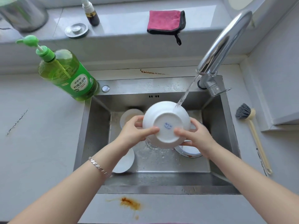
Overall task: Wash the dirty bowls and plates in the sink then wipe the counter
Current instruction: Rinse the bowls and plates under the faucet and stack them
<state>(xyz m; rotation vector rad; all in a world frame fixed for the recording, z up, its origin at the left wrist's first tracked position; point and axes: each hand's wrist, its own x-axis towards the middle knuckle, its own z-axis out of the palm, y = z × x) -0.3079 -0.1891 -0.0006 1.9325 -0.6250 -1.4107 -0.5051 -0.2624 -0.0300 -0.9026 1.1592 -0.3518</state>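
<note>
Evenly, my left hand (134,130) and right hand (196,135) clamp the upturned bowl (166,125) between them (base toward me); water (186,93) strikes its far-right side.

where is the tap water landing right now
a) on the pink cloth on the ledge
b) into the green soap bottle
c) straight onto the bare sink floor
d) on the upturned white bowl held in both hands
d) The stream from the faucet strikes the far right side of the white bowl, which the left hand and right hand hold bottom up over the sink.
</note>
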